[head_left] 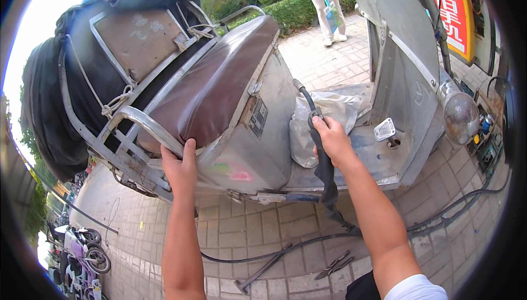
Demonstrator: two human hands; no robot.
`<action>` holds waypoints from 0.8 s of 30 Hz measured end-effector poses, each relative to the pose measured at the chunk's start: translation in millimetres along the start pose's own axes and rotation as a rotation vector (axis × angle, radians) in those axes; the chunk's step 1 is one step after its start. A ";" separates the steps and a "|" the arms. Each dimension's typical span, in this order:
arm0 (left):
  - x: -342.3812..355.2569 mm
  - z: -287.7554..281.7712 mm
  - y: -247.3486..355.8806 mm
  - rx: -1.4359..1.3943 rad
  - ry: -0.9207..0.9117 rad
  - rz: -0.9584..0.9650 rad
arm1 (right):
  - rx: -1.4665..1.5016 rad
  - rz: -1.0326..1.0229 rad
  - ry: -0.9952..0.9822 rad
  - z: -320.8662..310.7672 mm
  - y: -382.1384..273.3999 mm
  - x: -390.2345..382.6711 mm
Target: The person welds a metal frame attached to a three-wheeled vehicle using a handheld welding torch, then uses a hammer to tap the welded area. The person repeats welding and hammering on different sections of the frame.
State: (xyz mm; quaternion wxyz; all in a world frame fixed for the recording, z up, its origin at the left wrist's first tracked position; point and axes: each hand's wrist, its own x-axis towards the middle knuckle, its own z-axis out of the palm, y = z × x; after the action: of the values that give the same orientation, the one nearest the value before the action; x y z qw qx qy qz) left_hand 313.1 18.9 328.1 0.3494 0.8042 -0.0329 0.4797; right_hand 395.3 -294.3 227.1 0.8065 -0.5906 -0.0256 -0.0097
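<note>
My left hand (180,167) is closed around the lower end of a curved metal armrest rail (144,117), its thumb against the edge of a brown padded seat (219,75). The seat covers the grey metal box body (258,157) of a worn three-wheeled vehicle. In my right hand (332,139) is a black welding electrode holder (308,101), its worn metal tip pointing up and away. From its lower end a thick black cable (328,182) hangs to the ground. Just beyond the holder, a whitish plastic sack (302,135) lies on the footboard.
A small metal pedal (385,129) stands on the footboard (351,160), before the grey front shield (403,75). On the paving lie a hammer (263,270) and pliers (335,265). Dark bundles (49,91) hang behind the seat. A person (324,3) stands beyond; a red sign (453,11) is at right.
</note>
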 end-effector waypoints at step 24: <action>-26.6 -42.8 -0.3 0.085 0.100 0.036 | -0.018 0.028 0.071 9.8 25.2 11.0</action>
State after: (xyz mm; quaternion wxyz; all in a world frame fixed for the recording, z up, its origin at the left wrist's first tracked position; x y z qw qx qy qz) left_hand 266.8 37.0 319.5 0.3072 0.7926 -0.0095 0.5266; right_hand 407.1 -277.1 206.6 0.8017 -0.5973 0.0113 -0.0197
